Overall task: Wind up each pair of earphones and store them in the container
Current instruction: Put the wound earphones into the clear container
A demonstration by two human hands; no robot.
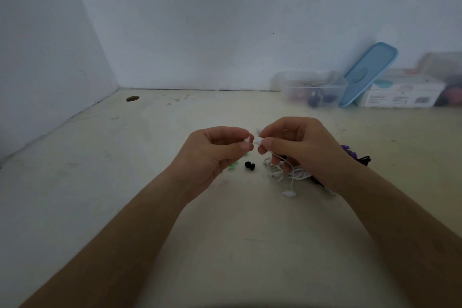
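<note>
Cord (277,171) hangs tangled just below your right hand (300,147), which pinches one white earbud (260,142). Your left hand (212,155) pinches the other earbud (248,141), almost touching it. The container (312,87) stands well beyond your right fingers.

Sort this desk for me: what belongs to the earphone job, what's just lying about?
Job: white earphones, pinched by left hand and right hand; purple earphones; black eartip; clear container; blue lid.
Lying about: white box.
</note>
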